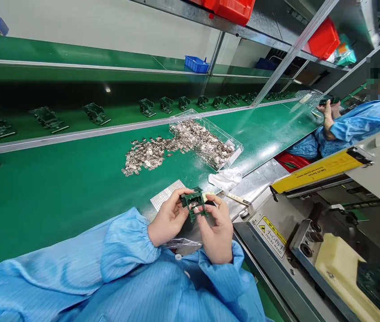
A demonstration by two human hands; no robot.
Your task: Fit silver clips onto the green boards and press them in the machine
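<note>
My left hand point(168, 219) and my right hand point(217, 232) both grip a small dark green plastic frame point(194, 205), held close to my chest above the bench edge. Fingers of each hand curl round its sides, with thumbs pressing on its top. Both arms wear light blue smock sleeves. Just beyond my hands lies a small silvery sheet point(167, 193). Farther out on the green belt lies a spread of small shiny metal clips point(146, 154), spilling from a clear plastic tray point(232, 145) full of several more.
A row of dark green fixtures point(165, 105) runs along the far conveyor lane. A metal machine with a yellow bar point(320, 170) and warning label point(272, 230) stands at right. A co-worker in blue point(361, 123) sits beyond. Red bins point(322, 38) and a blue bin point(196, 64) sit on shelves.
</note>
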